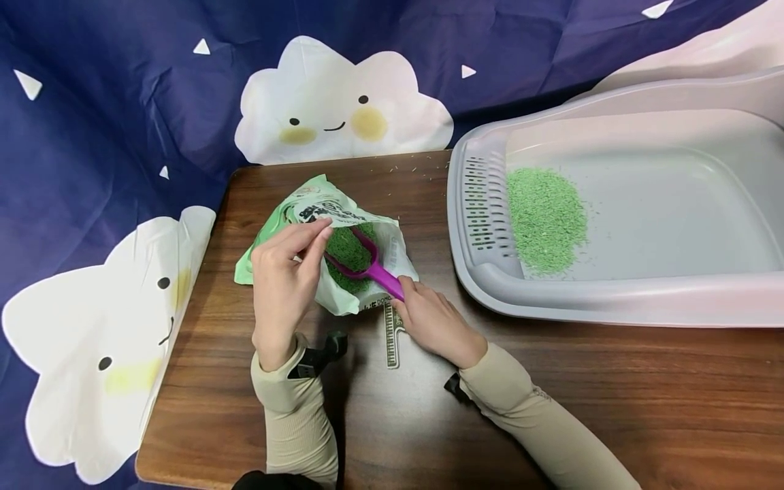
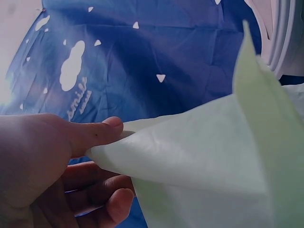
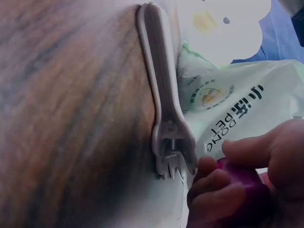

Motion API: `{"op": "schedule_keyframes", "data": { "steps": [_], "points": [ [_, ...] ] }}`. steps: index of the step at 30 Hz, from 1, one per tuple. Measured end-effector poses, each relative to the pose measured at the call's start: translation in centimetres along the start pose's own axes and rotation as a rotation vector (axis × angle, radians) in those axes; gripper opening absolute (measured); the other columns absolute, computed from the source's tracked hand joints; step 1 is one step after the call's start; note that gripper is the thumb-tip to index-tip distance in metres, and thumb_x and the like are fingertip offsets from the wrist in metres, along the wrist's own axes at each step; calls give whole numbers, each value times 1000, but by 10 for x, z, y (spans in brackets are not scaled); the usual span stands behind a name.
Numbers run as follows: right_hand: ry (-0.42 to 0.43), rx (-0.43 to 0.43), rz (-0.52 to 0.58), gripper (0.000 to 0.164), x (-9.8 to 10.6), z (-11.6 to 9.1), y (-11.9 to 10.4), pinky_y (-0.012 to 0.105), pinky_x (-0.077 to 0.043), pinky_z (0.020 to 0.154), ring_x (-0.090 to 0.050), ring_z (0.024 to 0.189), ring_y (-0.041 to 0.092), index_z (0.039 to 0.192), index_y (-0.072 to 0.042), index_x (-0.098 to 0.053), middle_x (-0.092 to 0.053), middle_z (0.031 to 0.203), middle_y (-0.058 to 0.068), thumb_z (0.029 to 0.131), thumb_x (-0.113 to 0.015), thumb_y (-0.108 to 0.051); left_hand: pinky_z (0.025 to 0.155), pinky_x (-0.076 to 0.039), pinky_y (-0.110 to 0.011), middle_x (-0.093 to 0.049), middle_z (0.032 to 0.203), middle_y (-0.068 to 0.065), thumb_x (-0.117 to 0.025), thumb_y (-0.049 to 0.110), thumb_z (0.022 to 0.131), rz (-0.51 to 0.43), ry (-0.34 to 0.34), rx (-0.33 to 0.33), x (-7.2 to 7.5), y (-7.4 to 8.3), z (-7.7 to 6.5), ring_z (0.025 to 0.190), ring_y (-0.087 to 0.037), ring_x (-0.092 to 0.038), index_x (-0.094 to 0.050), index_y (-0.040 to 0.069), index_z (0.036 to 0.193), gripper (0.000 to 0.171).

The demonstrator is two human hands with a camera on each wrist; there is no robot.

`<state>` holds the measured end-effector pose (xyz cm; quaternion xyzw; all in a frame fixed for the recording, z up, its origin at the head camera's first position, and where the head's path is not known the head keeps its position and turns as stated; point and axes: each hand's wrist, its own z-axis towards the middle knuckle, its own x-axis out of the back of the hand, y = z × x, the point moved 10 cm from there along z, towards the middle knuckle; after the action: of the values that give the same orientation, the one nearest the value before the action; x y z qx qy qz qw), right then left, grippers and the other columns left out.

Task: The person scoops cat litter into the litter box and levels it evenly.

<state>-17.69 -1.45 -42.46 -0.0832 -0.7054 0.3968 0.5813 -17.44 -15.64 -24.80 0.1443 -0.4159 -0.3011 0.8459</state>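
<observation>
A purple scoop (image 1: pixel 382 275) extends into the mouth of a green and white printed bag (image 1: pixel 386 235) on the table. Green pellets (image 1: pixel 349 250) fill its bowl, and more lie around it in the bag. My right hand (image 1: pixel 431 320) grips the scoop's handle, seen up close in the right wrist view as a purple end (image 3: pixel 244 185) between thumb and fingers. At the bag's upper rim my left hand (image 1: pixel 284 272) pinches the edge between thumb and finger. The left wrist view shows the pale film (image 2: pixel 180 152) held there; the other fingers are curled below.
A grey litter tray (image 1: pixel 612 299) stands on the right, with a heap of green pellets (image 1: pixel 545 221) beside its slotted end. Below the bag lies a narrow strip (image 1: pixel 392 340) with ruler-like marks. Stray bits lie behind the bag on the wooden table (image 1: pixel 202 381). A blue curtain (image 1: pixel 153 41) hangs behind.
</observation>
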Motion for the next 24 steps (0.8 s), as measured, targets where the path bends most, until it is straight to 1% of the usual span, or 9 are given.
{"op": "schedule_keyframes", "data": {
  "steps": [3,4,7,10,12,13,18,21,24],
  "points": [
    [18,28,5,24,0,0,-2,35,-49,52,-56,64,22,114,-1,-50,-58,83,9,97,-55,-17,56,-39,-17,-74,84,-7,-66,15,92,-2,-2,-2,0,0,0,60,-8,-52,-77,5,97,16],
    [11,23,19,25,-1,1,-1,35,-49,53,-57,65,22,115,0,-49,-58,84,10,97,-56,-16,56,-38,-16,-74,84,-7,-66,15,92,-2,-4,-2,0,0,1,60,-8,-52,-77,5,97,16],
    [-54,-29,90,28,-4,2,6,32,-49,55,-56,67,21,117,-1,-48,-57,83,8,96,-57,-15,56,-39,-17,-74,83,-7,-66,15,92,-3,-6,-1,0,0,1,60,-8,-52,-77,5,98,16],
    [-133,-103,188,28,-6,3,16,29,-45,57,-53,67,17,119,-3,-48,-54,79,5,96,-56,-16,55,-42,-22,-74,83,-7,-65,15,92,-1,-7,2,0,0,0,60,-8,-52,-77,6,98,16],
    [-170,-132,239,31,-5,4,21,28,-43,58,-52,67,17,121,-3,-49,-55,79,5,95,-57,-18,54,-43,-25,-74,83,-6,-65,16,92,0,-8,6,0,-1,0,60,-8,-52,-77,6,98,17],
    [-186,-143,261,32,-5,4,23,28,-43,59,-52,67,16,122,-3,-48,-55,80,5,95,-57,-19,54,-43,-25,-74,83,-6,-65,16,92,1,-9,7,0,-1,0,60,-8,-52,-77,6,98,17],
    [-264,-148,377,36,-4,3,27,28,-42,57,-49,63,16,123,-1,-46,-54,79,6,93,-58,-18,56,-40,-16,-74,83,-6,-66,16,92,2,-9,11,1,-2,0,60,-8,-52,-77,6,98,16],
    [-296,-148,459,35,-3,3,28,28,-43,57,-50,62,16,122,1,-46,-54,77,7,92,-58,-14,57,-38,-13,-74,84,-6,-66,16,92,3,-7,10,1,-2,0,60,-8,-52,-77,6,98,16],
    [-314,-163,521,36,-4,2,29,28,-45,59,-55,64,19,123,1,-46,-56,79,9,92,-58,-12,56,-39,-15,-74,83,-6,-66,16,92,4,-6,9,1,-2,0,60,-8,-53,-77,6,97,16]
  ]
}}
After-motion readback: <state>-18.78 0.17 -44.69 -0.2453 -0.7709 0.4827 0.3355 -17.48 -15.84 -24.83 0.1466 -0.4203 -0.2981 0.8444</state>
